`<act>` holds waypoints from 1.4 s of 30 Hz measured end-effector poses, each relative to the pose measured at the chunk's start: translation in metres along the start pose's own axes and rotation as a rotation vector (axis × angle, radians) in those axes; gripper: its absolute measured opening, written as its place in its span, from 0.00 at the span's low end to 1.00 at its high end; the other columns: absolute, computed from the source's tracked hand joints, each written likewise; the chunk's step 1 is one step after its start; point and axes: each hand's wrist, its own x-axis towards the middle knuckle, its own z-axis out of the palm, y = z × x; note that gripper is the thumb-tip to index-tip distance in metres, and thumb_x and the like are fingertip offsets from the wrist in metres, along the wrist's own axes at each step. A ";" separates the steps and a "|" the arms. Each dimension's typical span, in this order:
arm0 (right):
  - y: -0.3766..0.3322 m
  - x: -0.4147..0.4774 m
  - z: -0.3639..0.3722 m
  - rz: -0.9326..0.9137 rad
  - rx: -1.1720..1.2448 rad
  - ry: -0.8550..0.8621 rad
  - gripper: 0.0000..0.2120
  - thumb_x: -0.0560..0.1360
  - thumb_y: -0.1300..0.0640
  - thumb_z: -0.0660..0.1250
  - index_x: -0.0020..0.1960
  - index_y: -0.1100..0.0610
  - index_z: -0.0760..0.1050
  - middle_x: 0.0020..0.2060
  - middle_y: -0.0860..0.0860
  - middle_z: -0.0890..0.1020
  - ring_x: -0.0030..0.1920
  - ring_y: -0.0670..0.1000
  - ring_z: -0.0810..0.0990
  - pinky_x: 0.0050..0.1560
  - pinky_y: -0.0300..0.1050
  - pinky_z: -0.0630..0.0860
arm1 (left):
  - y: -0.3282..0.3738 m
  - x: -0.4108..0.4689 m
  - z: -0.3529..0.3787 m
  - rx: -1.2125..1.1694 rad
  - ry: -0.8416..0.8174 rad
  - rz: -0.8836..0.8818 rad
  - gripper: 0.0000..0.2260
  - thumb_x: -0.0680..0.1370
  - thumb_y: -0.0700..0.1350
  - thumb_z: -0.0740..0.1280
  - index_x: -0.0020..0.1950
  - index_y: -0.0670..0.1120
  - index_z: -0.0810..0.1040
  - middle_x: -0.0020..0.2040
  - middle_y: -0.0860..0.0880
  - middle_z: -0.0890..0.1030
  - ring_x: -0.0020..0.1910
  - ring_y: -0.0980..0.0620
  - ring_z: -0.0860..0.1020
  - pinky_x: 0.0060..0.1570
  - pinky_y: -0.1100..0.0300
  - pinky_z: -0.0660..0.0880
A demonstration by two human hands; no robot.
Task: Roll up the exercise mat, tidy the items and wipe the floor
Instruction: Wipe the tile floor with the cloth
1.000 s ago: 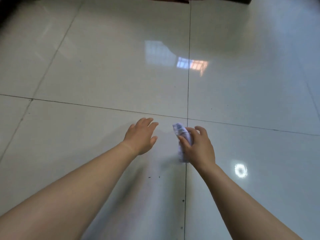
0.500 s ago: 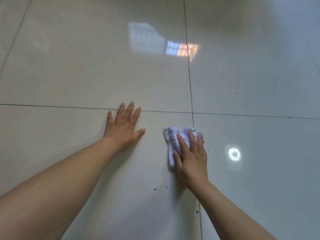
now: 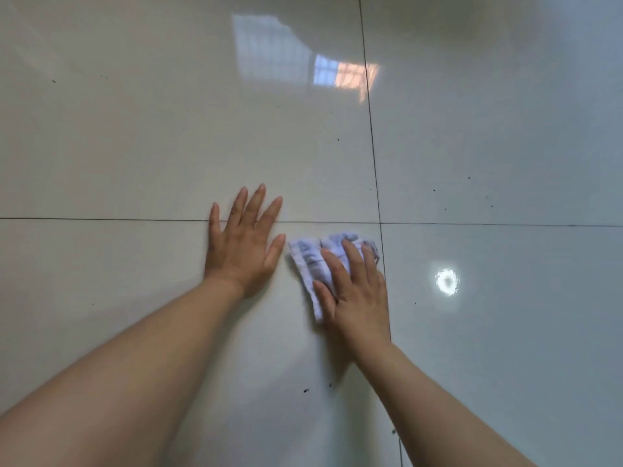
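Both hands lie flat on the glossy pale tiled floor (image 3: 135, 156); left hand (image 3: 243, 247) fingers spread, bare; right hand (image 3: 358, 291) fingers straight, pressing the crumpled white-and-blue cloth (image 3: 308, 261) beside the tile-joint crossing; risk: bunched cloth skips dark specks (image 3: 306, 390).

Single view from a wide-angle camera worn on the person's head. It faced forward and steeply down onto the glossy pale-grey tiled floor (image 3: 135, 146), close above it. Both bare forearms entered from the bottom edge. The left hand (image 3: 242, 246) and right hand (image 3: 357, 291) lay near frame centre, beside the crossing of dark grout lines (image 3: 380, 223).
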 end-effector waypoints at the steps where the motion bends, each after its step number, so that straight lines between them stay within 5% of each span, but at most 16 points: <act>1: 0.003 0.006 -0.003 0.036 0.001 0.013 0.23 0.76 0.41 0.54 0.69 0.45 0.63 0.71 0.52 0.63 0.71 0.56 0.57 0.64 0.48 0.58 | 0.000 -0.001 0.001 0.004 0.001 -0.001 0.29 0.75 0.59 0.44 0.76 0.53 0.58 0.77 0.50 0.55 0.76 0.49 0.53 0.70 0.44 0.42; 5: -0.001 0.064 -0.021 0.400 0.117 -0.045 0.25 0.79 0.42 0.52 0.75 0.44 0.54 0.76 0.49 0.50 0.75 0.56 0.46 0.72 0.52 0.48 | 0.005 0.001 -0.004 0.057 -0.065 0.141 0.30 0.76 0.56 0.45 0.75 0.46 0.60 0.76 0.47 0.60 0.75 0.45 0.58 0.70 0.40 0.48; 7: 0.000 0.073 -0.027 0.359 0.107 -0.037 0.24 0.80 0.43 0.52 0.74 0.45 0.56 0.76 0.50 0.51 0.74 0.56 0.47 0.72 0.53 0.49 | 0.016 0.009 -0.009 0.065 -0.111 0.245 0.30 0.76 0.56 0.43 0.75 0.45 0.60 0.76 0.47 0.60 0.75 0.46 0.58 0.70 0.40 0.52; 9: 0.010 0.059 -0.030 0.321 0.144 -0.025 0.23 0.79 0.44 0.55 0.73 0.44 0.58 0.75 0.49 0.54 0.74 0.55 0.48 0.70 0.52 0.54 | 0.029 0.020 -0.014 0.026 -0.123 0.241 0.33 0.74 0.58 0.39 0.76 0.47 0.58 0.77 0.50 0.56 0.76 0.49 0.54 0.71 0.42 0.49; 12: 0.041 0.030 -0.029 0.540 0.183 0.054 0.25 0.78 0.43 0.56 0.74 0.44 0.56 0.74 0.48 0.55 0.75 0.53 0.48 0.70 0.50 0.53 | 0.052 0.043 -0.012 -0.001 -0.126 0.265 0.33 0.73 0.59 0.36 0.77 0.49 0.53 0.78 0.53 0.51 0.76 0.52 0.48 0.72 0.45 0.43; 15: 0.063 0.043 -0.028 0.637 0.156 0.045 0.27 0.79 0.42 0.54 0.75 0.46 0.53 0.75 0.49 0.51 0.75 0.53 0.45 0.72 0.50 0.46 | 0.083 0.078 -0.006 -0.066 -0.126 0.213 0.26 0.80 0.56 0.45 0.77 0.49 0.49 0.78 0.54 0.47 0.76 0.54 0.45 0.73 0.47 0.39; 20: 0.083 0.096 -0.032 0.556 0.186 0.048 0.29 0.78 0.40 0.53 0.76 0.46 0.51 0.76 0.50 0.47 0.75 0.54 0.42 0.72 0.53 0.39 | 0.123 0.118 0.011 -0.041 -0.015 0.000 0.27 0.81 0.55 0.48 0.77 0.50 0.46 0.78 0.54 0.44 0.76 0.55 0.43 0.72 0.47 0.38; 26: 0.093 0.083 -0.030 0.322 0.175 0.122 0.27 0.75 0.37 0.50 0.72 0.42 0.61 0.74 0.51 0.60 0.74 0.53 0.51 0.69 0.47 0.47 | 0.123 0.121 0.007 -0.035 -0.007 -0.015 0.27 0.81 0.54 0.49 0.77 0.50 0.46 0.78 0.54 0.44 0.76 0.55 0.43 0.73 0.48 0.39; 29: 0.101 0.095 -0.029 0.358 0.165 0.100 0.29 0.74 0.36 0.47 0.73 0.43 0.60 0.74 0.50 0.59 0.74 0.54 0.51 0.70 0.48 0.46 | 0.121 0.120 0.008 -0.021 -0.013 -0.030 0.27 0.80 0.56 0.45 0.77 0.51 0.45 0.78 0.54 0.44 0.76 0.55 0.43 0.72 0.48 0.39; 34: 0.104 0.168 -0.037 0.472 0.177 0.126 0.24 0.78 0.41 0.56 0.72 0.44 0.61 0.75 0.50 0.58 0.75 0.56 0.50 0.71 0.50 0.45 | 0.123 0.120 0.009 -0.020 0.001 -0.032 0.32 0.73 0.59 0.39 0.77 0.51 0.49 0.78 0.54 0.48 0.76 0.54 0.47 0.72 0.48 0.41; 42: 0.124 0.114 -0.036 0.293 0.180 0.150 0.25 0.73 0.38 0.53 0.66 0.47 0.69 0.68 0.52 0.68 0.70 0.54 0.58 0.66 0.50 0.59 | 0.123 0.120 0.008 -0.011 0.024 -0.052 0.30 0.75 0.57 0.45 0.77 0.51 0.54 0.78 0.53 0.53 0.76 0.53 0.52 0.71 0.48 0.43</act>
